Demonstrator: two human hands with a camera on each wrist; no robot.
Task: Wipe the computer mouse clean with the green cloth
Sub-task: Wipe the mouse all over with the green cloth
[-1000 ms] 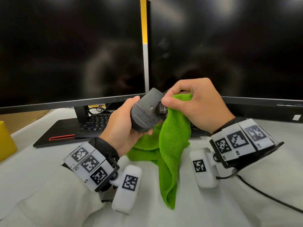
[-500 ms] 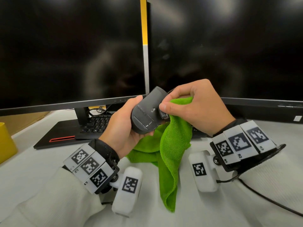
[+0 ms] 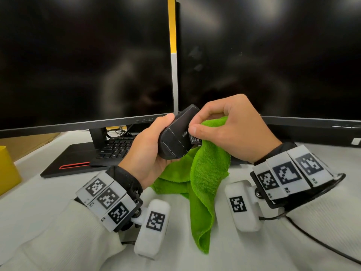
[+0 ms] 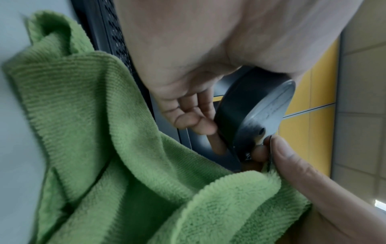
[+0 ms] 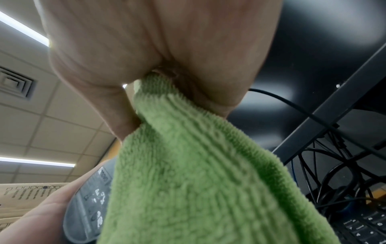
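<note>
While my left hand (image 3: 148,153) grips the mouse (image 3: 175,137) underside-up above the worktop's middle, right hand (image 3: 230,130) pinches the green cloth (image 3: 207,173) against it; I'd rub firmly, rotating the mouse between strokes

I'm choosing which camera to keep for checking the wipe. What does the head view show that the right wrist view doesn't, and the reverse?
Head only: both monitors, the wrist trackers, the left hand gripping the mouse, and the cloth's tail hanging to the table.

Right wrist only: ceiling lights, cables under the monitor, the cloth bunched in the right hand's palm.

Both: the green cloth, the mouse's underside, the keyboard.
</note>
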